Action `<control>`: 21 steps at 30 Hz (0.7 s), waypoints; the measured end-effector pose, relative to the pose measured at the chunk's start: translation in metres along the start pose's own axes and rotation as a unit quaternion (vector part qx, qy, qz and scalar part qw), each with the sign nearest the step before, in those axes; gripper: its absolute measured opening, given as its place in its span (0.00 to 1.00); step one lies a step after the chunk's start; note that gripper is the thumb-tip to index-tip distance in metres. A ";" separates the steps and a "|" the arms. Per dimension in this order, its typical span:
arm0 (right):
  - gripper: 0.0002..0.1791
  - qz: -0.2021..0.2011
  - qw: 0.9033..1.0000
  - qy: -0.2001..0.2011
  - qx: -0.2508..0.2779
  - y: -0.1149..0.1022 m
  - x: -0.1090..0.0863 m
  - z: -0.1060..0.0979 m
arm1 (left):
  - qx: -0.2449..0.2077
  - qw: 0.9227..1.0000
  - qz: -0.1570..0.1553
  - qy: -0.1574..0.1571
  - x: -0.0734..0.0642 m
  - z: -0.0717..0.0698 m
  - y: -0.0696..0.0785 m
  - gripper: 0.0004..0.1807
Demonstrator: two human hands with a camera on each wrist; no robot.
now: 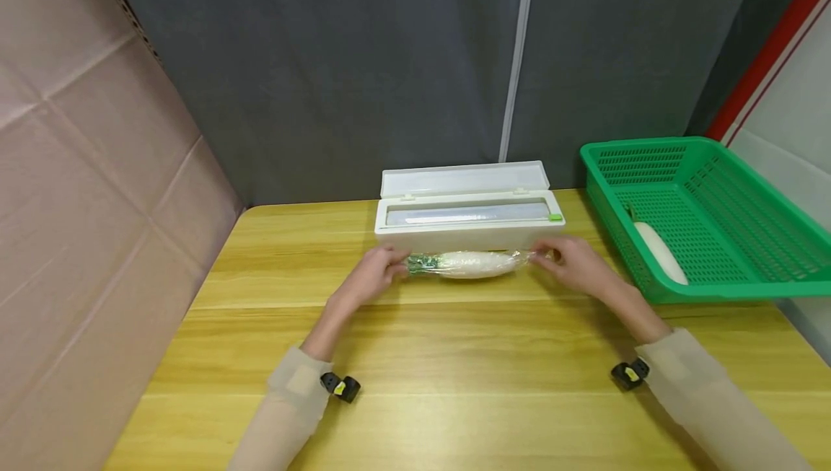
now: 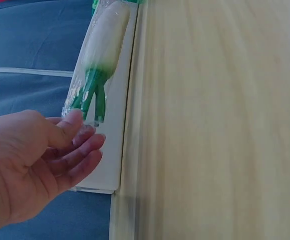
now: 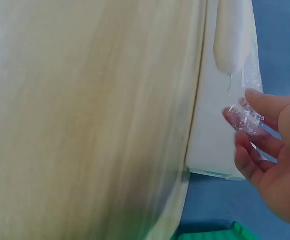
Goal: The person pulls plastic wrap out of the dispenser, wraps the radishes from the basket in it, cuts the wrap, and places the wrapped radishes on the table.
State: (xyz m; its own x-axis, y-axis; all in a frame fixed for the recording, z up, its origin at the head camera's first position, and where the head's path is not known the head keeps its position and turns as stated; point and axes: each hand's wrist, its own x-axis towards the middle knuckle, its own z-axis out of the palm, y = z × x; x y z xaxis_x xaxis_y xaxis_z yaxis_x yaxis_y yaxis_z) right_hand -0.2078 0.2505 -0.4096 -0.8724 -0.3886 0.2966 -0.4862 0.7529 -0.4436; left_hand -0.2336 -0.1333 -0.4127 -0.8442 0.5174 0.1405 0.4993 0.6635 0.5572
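Observation:
A white radish [image 1: 477,265] with green leaf stalks [image 2: 96,92] is wrapped in clear cling film and stretches sideways between the hands. At its leafy end, the left hand [image 1: 373,275] pinches the film between thumb and fingers. The right hand [image 1: 574,262] grips a gathered, crumpled end of film [image 3: 245,118] beyond the thin root tip. Right behind the radish stands a white cling film box [image 1: 467,237], its lid [image 1: 464,180] raised. Inside the box lies a roll of film [image 1: 467,214].
A green plastic basket [image 1: 639,289] stands at the right of the wooden table [image 1: 454,370], with another white radish [image 1: 661,253] inside along its left wall. A dark curtain [image 1: 324,74] hangs behind the table. A green slider [image 1: 555,217] sits at the box's right end.

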 end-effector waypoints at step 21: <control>0.12 -0.011 0.977 0.114 0.182 -0.026 -0.010 -0.027 | -0.285 0.958 -0.012 0.038 -0.004 -0.011 0.010 0.20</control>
State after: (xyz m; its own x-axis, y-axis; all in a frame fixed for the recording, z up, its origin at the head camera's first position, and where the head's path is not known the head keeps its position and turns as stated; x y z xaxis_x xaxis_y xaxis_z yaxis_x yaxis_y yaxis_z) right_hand -0.1854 0.2487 -0.3783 -0.8479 -0.2424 0.4714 -0.5262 0.4918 -0.6937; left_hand -0.2269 -0.1344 -0.3989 -0.8767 0.4501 0.1697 0.3103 0.2596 0.9145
